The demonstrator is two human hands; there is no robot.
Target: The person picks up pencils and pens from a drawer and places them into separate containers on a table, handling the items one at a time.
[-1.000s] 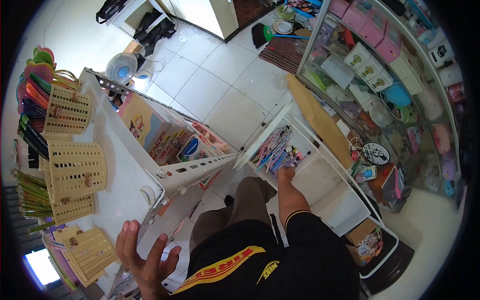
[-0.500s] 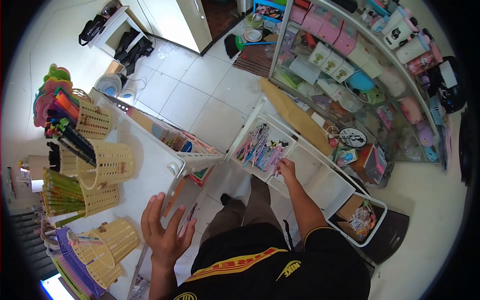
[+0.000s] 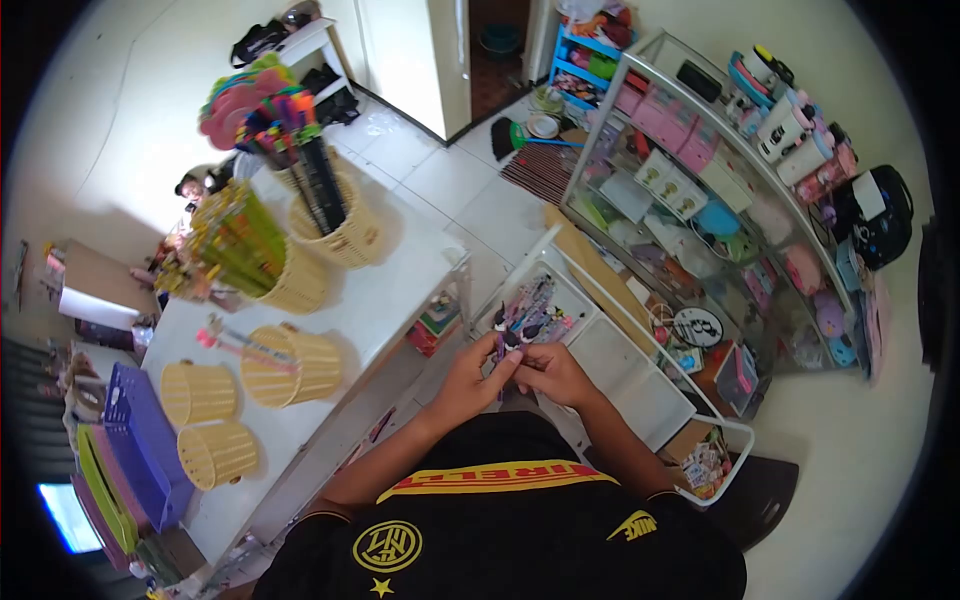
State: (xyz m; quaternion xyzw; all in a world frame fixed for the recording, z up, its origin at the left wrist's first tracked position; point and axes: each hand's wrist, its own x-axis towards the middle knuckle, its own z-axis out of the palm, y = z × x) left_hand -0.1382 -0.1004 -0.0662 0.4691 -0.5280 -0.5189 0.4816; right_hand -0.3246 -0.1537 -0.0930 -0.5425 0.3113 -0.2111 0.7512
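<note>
My left hand point(image 3: 472, 382) and my right hand point(image 3: 558, 374) meet in front of my chest, just before the pen tray. Several slim pens point(image 3: 507, 340) with black-and-white toppers stick up from between them. The left fingers are wrapped round these pens, while the right thumb and fingers pinch at them from the other side. How many pens each hand has is hidden by the fingers. Behind lies a white compartment tray point(image 3: 592, 345), its far section filled with loose pastel pens point(image 3: 535, 300).
On the left, a white table point(image 3: 385, 285) carries perforated cream baskets point(image 3: 292, 365), some full of pens and pencils, plus a purple basket point(image 3: 145, 455). A glass display case point(image 3: 690, 210) stands right. A box of small packets point(image 3: 705, 465) sits near my right elbow.
My left hand has come from beside the table, where it was open, to meet my right. The right hand has drawn back from the tray with pens. My view has shifted left.
</note>
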